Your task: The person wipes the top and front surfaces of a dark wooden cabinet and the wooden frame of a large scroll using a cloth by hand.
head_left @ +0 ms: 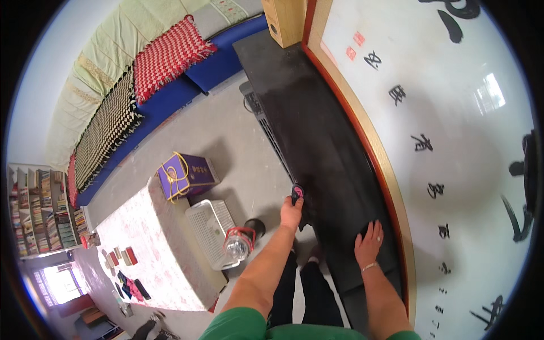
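Note:
A small black item with a pink patch (297, 192) is pinched in my left hand (291, 214), at the near edge of a long black tabletop (314, 114). What exactly this item is, I cannot tell. Something dark hangs just below that hand, partly hidden by it. My right hand (369, 246) rests palm down on the same dark surface, farther right, fingers extended and nothing held. A ring and a bracelet show on it. Along the tabletop's back edge stands a large framed calligraphy panel (408, 170).
A wooden box (285, 21) stands on the tabletop's far end. On the floor to the left are a purple carton (197, 173), a white plastic basket (210, 227) and a red-handled lantern-like object (238, 247). Beyond them are a cloth-covered table (144, 221) and a blue sofa (170, 95).

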Demonstrator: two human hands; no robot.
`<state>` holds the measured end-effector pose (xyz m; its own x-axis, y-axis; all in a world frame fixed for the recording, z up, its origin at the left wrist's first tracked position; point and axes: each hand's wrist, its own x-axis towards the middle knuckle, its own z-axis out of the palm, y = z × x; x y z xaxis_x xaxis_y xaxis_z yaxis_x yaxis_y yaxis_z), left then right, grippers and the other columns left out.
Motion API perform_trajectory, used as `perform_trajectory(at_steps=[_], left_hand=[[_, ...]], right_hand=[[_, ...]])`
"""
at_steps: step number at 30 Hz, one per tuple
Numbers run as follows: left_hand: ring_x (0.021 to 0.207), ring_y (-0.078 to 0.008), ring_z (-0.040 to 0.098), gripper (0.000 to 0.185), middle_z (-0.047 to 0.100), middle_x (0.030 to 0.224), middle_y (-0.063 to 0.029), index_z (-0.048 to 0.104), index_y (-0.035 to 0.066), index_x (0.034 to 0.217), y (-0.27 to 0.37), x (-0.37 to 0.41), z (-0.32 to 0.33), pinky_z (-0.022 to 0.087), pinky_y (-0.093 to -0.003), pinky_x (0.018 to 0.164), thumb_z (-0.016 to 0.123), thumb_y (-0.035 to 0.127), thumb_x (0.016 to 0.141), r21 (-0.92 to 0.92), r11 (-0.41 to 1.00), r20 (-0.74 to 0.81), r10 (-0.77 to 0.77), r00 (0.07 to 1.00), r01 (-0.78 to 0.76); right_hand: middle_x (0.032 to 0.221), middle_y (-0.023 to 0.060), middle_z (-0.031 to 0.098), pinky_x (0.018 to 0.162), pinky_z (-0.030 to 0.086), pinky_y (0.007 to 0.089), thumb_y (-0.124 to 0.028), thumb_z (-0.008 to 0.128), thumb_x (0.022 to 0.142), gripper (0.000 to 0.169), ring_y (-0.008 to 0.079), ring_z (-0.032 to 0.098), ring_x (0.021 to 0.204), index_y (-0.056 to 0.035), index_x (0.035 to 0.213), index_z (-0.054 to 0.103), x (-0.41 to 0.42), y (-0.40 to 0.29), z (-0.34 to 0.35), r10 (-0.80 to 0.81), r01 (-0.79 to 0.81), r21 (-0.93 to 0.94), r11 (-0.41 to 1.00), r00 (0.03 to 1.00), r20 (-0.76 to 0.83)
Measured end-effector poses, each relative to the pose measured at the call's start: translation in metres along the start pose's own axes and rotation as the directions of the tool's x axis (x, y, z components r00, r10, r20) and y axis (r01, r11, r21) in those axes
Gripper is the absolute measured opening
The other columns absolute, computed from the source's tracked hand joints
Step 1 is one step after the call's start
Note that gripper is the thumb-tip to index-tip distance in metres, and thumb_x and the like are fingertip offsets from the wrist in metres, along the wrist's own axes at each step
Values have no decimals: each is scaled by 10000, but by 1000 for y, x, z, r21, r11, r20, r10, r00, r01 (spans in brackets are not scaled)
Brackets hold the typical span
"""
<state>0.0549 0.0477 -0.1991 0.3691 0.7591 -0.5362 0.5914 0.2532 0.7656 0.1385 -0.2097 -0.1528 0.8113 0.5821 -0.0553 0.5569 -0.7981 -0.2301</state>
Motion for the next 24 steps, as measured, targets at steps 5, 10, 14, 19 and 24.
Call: perform_trajectory(at_steps=[5, 10, 14, 19, 24], left_hand=[[910, -203, 568, 303, 602, 988, -79, 536, 27, 1070, 25, -66, -62, 439, -326, 818, 523, 243, 858, -727, 499, 543, -5, 840, 472], [992, -262, 550, 338, 580, 1053, -102, 495, 32, 1142, 76, -137, -96, 409, -404, 915, 502, 187, 842, -735, 333, 645, 73, 761, 591], [1058, -201, 492, 411, 511, 1155, -59, 433, 82, 1206, 98, -210, -77, 403, -374, 893, 502, 282, 854, -635, 510, 710, 89, 698, 580], [1064, -154, 469, 492, 472, 1201, -41, 374, 104, 1279, 90, -246, -124, 384, -352, 895, 497, 357, 876, -414, 714, 782, -39, 622, 564], [968, -168, 529, 386, 548, 1104, -48, 487, 81, 1190, 65, -246, -192, 425, -309, 838, 515, 289, 866, -181, 897, 587, -231, 776, 404]], right_hand=[[1215, 225, 431, 940, 360, 400, -151, 560, 788, 462, 333, 433, 1121, 19, 1199, 433, 4, -10, -37, 83, -143, 349, 926, 980, 180], [1215, 212, 438, 925, 377, 374, -200, 594, 776, 521, 332, 453, 1092, -17, 1230, 416, 8, -90, -135, -38, -217, 771, 599, 954, 298], [1265, 212, 384, 962, 330, 405, -280, 652, 678, 654, 346, 426, 1110, -55, 1245, 414, -12, -144, -161, -364, 229, 569, 790, 921, 136], [1095, 126, 555, 854, 426, 292, -108, 602, 734, 421, 196, 545, 976, -16, 1136, 517, -21, -135, -168, -243, -309, 782, 541, 833, 497], [974, 123, 591, 771, 473, 311, -87, 620, 742, 413, 221, 577, 869, 72, 1102, 494, -30, -116, -173, -15, -697, 653, 297, 680, 733]])
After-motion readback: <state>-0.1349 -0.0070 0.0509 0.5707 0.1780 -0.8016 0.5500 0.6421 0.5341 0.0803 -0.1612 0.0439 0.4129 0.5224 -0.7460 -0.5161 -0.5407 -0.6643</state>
